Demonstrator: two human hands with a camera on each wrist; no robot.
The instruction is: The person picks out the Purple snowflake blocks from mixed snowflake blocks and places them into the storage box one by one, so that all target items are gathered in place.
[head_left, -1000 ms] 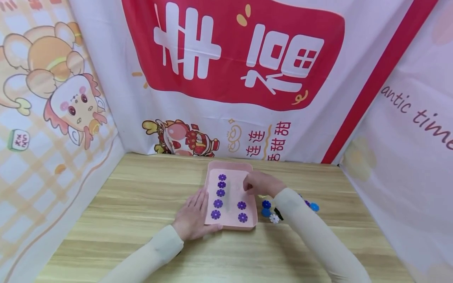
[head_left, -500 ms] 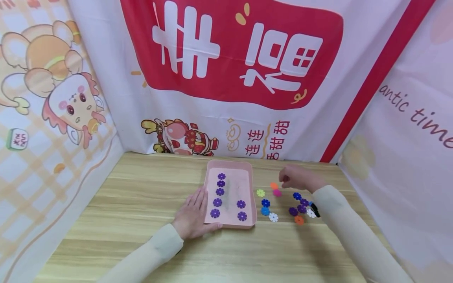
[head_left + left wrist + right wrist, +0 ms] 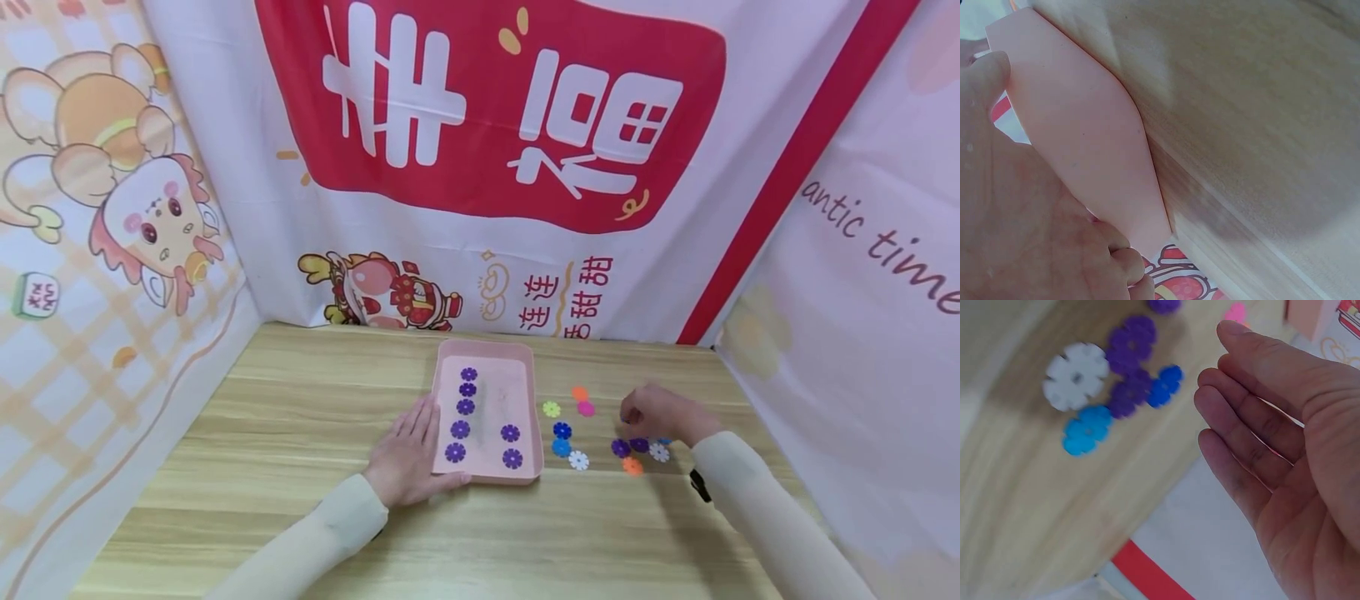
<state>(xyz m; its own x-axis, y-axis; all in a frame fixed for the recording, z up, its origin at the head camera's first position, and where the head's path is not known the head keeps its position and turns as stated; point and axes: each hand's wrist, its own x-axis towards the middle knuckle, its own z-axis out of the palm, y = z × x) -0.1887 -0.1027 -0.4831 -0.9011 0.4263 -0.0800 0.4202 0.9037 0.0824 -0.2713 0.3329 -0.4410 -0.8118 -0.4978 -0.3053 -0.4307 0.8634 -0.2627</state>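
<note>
My left hand [image 3: 405,458] rests against the left side of a pink tray [image 3: 491,350], fingers extended along its wall and thumb at the front rim. Flower-shaped purple plastic discs [image 3: 460,429] lie inside, several in a left column and two at the front right. My right hand [image 3: 663,412] hovers over loose flower discs right of the tray, among them a purple disc [image 3: 621,448], a white disc [image 3: 659,452] and an orange disc [image 3: 633,466]. In the right wrist view its fingers are loosely bent and hold nothing; a dark blue disc [image 3: 1165,385] lies near them.
Between tray and right hand lie a yellow-green disc [image 3: 552,409], a magenta disc [image 3: 587,408], a blue disc [image 3: 562,431] and a white disc [image 3: 578,460]. Printed cloth [image 3: 360,225] hangs behind the wooden table [image 3: 315,375] and along both sides.
My right hand has moved from over the tray's right side out to the loose discs at the right, now lower over them. My left hand stays at the tray.
</note>
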